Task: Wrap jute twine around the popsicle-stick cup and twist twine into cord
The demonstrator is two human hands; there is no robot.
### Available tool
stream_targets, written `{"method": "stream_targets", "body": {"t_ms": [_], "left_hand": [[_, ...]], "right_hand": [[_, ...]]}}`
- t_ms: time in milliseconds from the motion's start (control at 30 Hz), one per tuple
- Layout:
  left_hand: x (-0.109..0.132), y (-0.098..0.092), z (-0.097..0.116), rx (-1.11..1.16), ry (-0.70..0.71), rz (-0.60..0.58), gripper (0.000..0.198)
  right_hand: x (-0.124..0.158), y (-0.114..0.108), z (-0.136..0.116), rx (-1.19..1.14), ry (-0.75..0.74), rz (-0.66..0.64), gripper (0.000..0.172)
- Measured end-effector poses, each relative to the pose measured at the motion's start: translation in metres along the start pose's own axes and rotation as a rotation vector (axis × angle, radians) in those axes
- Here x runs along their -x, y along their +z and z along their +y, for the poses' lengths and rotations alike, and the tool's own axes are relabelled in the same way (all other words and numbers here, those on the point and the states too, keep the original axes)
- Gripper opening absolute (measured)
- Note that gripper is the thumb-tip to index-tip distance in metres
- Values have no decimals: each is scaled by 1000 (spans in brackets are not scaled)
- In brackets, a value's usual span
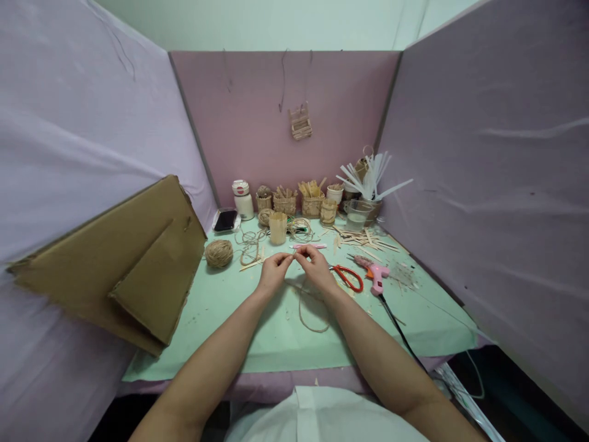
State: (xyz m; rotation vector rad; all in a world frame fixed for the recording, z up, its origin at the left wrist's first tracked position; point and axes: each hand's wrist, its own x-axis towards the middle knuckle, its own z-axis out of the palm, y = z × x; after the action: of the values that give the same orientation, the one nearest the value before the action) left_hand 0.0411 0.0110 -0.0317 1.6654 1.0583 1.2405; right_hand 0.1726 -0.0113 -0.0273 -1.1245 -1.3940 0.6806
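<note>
My left hand (273, 272) and my right hand (316, 267) meet over the middle of the green table (216, 313), fingertips pinched together. Between them they hold a length of jute twine (309, 310) that hangs down and loops on the table toward me. Red-handled scissors (348, 277) lie just right of my right hand. A pink glue gun (376, 274) rests beyond them. A ball of twine (219, 253) sits to the left of my left hand.
A folded cardboard sheet (133, 258) leans at the left. Small stick baskets (299, 202), a white bottle (242, 198), a phone (225, 219), a cup of glue sticks (368, 184) and loose wooden sticks (365, 238) line the back. Fabric-covered panels wall three sides.
</note>
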Motion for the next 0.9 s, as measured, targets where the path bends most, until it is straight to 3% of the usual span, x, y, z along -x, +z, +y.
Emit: {"method": "stream_targets", "body": {"t_ms": [167,300,533,800,900], "left_hand": [[3,1,1,-63,19,-20,26],[4,2,0,-82,46,-44,24],[3,3,1,-55,1,-61,25],[2,3,0,-20,-67,-7,22],[3,4,0,-1,-69,17,22]], "right_hand": [[1,1,-5,-207,358,-19,21],[3,1,-10,-285,430,-2,19],[1,2,-8,-330,363,55,18],[1,3,5,-2,40,110,12],[2,4,5,62,21,107,10]]}}
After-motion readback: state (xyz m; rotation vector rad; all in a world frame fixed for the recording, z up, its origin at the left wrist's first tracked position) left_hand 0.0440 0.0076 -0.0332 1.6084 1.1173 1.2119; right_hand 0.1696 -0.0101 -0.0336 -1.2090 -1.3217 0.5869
